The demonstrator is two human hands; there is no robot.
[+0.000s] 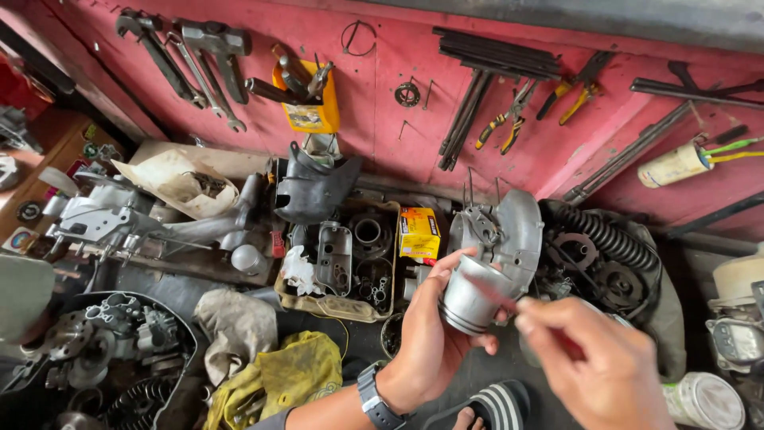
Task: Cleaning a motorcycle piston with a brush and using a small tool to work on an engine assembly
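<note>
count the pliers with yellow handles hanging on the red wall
2: one pair hangs right of the dark rods, the other further right and higher. More may sit hidden among the other tools.

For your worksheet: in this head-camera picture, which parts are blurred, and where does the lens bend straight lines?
Head view: the right hand is smeared by motion; the piston in the left hand is fairly sharp; the red wall and its hanging tools bow with wide-angle distortion.

1. Left hand (434, 338), watch on the wrist, gripping a silver piston (471, 299) around its skirt.
2. Right hand (593, 362) just beside the piston, fingertips pinched and blurred.
3. Behind: grey engine casing (509, 231), yellow box (419, 232), coil spring (609, 235).
4. Above: pliers (505, 119) and wrenches (199, 68) hanging on the red wall (382, 80).
</note>
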